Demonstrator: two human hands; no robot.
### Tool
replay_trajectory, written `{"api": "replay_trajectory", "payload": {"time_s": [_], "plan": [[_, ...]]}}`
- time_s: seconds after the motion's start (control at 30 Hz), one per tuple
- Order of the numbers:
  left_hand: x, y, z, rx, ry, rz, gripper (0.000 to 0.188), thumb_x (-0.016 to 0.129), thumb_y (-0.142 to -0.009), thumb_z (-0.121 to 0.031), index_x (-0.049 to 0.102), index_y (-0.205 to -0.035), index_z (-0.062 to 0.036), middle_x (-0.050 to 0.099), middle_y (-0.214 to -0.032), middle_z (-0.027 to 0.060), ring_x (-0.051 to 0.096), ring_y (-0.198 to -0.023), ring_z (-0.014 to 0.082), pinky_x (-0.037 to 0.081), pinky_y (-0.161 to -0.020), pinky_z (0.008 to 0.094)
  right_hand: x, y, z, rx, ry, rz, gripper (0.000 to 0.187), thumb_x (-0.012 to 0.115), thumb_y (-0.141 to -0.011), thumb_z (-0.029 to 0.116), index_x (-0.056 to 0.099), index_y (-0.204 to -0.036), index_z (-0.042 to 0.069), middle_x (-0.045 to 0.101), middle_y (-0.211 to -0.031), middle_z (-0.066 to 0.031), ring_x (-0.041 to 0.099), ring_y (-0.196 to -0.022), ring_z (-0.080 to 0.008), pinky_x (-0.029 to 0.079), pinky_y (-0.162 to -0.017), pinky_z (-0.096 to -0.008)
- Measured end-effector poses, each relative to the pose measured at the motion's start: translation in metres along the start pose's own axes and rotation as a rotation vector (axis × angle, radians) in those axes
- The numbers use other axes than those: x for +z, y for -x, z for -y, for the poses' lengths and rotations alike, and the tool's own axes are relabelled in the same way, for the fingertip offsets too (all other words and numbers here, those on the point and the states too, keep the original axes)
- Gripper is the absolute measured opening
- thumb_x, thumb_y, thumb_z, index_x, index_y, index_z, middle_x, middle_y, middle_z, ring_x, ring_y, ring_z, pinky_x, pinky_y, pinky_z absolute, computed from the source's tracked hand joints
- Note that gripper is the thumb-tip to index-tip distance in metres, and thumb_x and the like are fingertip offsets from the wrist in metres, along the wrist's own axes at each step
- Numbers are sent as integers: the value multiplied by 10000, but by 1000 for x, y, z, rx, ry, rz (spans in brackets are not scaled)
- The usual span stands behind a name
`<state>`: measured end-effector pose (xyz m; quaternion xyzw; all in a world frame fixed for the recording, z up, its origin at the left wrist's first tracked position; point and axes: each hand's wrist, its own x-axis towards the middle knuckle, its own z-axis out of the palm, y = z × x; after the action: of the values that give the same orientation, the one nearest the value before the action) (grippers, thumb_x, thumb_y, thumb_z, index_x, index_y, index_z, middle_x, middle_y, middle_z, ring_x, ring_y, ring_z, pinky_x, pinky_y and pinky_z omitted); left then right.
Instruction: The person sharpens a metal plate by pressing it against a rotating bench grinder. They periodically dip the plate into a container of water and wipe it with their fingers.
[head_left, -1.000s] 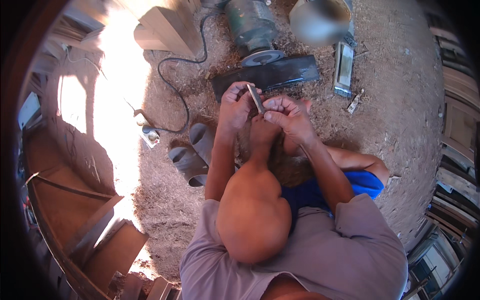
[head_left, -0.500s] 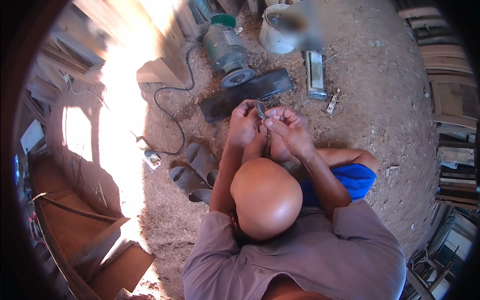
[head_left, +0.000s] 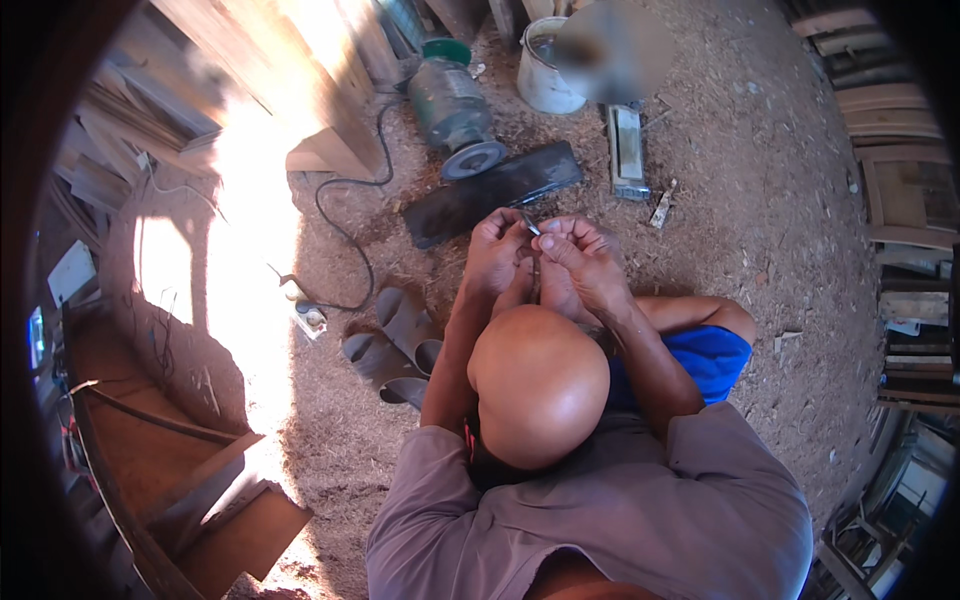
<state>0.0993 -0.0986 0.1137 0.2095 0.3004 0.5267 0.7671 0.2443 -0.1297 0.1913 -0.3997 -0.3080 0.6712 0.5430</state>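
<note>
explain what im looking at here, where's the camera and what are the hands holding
No robot: these are a person's own bare hands, seen from above by a fisheye camera worn on the head, so straight edges bend. The left hand and right hand pinch a small slim piece between them, too small to identify. On the dirt floor beyond are a dark slab, a green motor-like machine with a round disc, and a whitish bucket; grey footwear sits to the left.

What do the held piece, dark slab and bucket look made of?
Held piece: probably smooth metal, from its bright grey glint. Dark slab: perhaps stone, possibly painted wood; blackish with slight sheen. Bucket: plastic or painted metal, I can't tell; dull, stained off-white wall.
</note>
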Motion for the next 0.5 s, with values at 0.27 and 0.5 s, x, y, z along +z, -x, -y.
{"api": "replay_trajectory", "payload": {"time_s": [0.27, 0.5], "plan": [[3, 3, -5, 7, -7, -17, 96, 622, -901, -75, 551, -936, -20, 623, -858, 69, 636, -729, 142, 569, -654, 297, 3, 0, 1, -6, 22, 10, 147, 645, -858, -9, 596, -996, -28, 644, -874, -75, 610, -783, -116, 509, -741, -251], [-1, 2, -3, 3, 29, -30, 115, 637, -888, -65, 547, -938, -14, 619, -851, 74, 633, -734, 139, 565, -650, 286, 4, -1, -4, -5, 18, 5, 155, 652, -857, 3, 594, -998, -25, 644, -879, -74, 613, -785, -119, 508, -751, -255]]}}
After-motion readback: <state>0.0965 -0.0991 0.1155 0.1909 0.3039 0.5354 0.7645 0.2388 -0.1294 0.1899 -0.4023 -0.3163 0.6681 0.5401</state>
